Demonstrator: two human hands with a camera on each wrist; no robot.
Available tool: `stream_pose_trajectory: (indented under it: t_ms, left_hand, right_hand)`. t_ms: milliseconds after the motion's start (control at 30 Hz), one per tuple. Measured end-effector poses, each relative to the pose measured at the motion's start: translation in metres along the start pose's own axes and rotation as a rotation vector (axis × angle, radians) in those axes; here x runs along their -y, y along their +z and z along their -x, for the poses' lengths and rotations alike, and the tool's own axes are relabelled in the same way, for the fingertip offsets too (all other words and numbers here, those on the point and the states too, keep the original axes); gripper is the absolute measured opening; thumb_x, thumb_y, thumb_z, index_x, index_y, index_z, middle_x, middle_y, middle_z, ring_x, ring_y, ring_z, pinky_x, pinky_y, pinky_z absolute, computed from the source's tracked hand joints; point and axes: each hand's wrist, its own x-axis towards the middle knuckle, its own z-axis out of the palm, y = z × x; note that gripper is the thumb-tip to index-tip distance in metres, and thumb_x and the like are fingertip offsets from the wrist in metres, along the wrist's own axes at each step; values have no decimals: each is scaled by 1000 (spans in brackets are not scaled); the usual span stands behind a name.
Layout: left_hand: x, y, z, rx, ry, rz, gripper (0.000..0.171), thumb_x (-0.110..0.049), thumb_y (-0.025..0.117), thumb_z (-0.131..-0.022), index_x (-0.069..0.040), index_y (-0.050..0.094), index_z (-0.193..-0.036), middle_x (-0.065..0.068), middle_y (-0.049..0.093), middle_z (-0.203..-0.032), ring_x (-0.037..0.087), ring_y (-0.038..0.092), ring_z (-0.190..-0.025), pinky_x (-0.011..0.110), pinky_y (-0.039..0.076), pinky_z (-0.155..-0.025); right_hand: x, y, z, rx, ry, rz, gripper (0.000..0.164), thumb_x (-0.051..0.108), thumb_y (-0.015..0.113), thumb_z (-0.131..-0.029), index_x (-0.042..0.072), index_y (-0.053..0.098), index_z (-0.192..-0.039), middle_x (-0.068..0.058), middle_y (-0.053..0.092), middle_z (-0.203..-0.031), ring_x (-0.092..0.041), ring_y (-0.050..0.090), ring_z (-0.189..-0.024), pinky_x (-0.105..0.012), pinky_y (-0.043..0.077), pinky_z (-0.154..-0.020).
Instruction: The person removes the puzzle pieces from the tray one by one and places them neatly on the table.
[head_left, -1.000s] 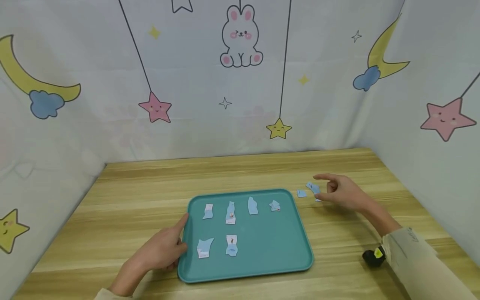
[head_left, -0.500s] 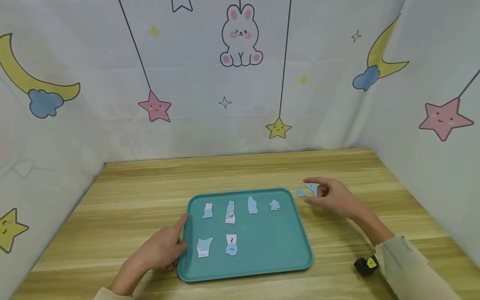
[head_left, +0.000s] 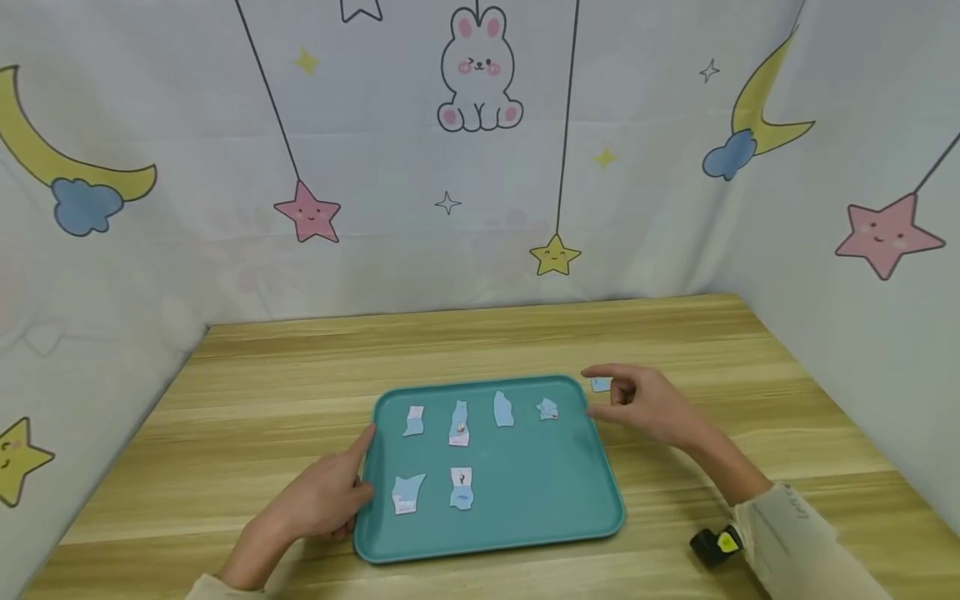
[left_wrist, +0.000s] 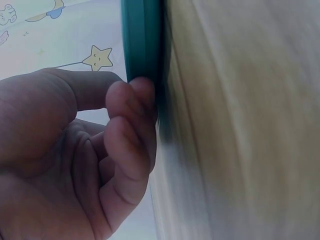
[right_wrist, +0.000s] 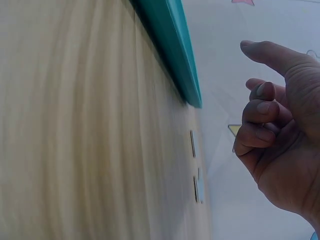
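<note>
My left hand (head_left: pixel 326 496) grips the left rim of a teal tray (head_left: pixel 540 492). Its index finger lies straight along the rim, while in the left wrist view the thumb (left_wrist: pixel 92 87) and curled fingertips meet at the tray's edge. Near the tray's far right corner hovers my right hand (head_left: pixel 648 404), thumb and index finger spread apart with nothing between them, the other fingers curled. Just behind it, a small light-blue picture piece (head_left: pixel 600 384) on the table is partly hidden. In the right wrist view, flat pieces (right_wrist: pixel 194 144) lie below the hand, beyond the tray corner.
Several irregular blue-and-white picture pieces lie apart on the tray, among them a tall one (head_left: pixel 460 423) and a plain blue one (head_left: pixel 503 409). The tray stands on a wood-grain table (head_left: pixel 285 367). A printed white curtain (head_left: pixel 375 275) encloses the back and sides.
My right hand has moved left from the loose pieces to the tray's far right corner, now covering one of them from the head view. The left hand and tray have stayed put.
</note>
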Motion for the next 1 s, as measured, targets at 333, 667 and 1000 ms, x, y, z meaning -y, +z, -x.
stream_pose_trajectory:
  t_ms: [333,667,1000]
  left_hand:
    - [-1,2,1,-8,-35,-3,83,0,53,-94,7,13,-166,6,60,-55,16,55,-40,31,46,-43]
    - [-1,3,2,-21,-39,-16,84,0,53,-93,7,13,-166,7,59,-54,17,55,-40,32,45,-43]
    - [-4,2,0,-14,-47,-35,83,0,54,-94,7,13,-166,7,59,-54,17,54,-40,31,45,-43]
  right_hand:
    - [15,22,-3,20,-78,21,55,19,83,-90,-3,66,-137,6,51,-66,-5,44,-57,-23,40,-54]
    - [27,40,-4,55,-103,21,54,20,83,-91,-1,67,-137,7,54,-66,-4,47,-57,-24,44,-56]
    - [47,58,-6,87,-92,74,52,23,83,-90,3,69,-136,10,54,-67,-4,47,-58,-22,42,-55]
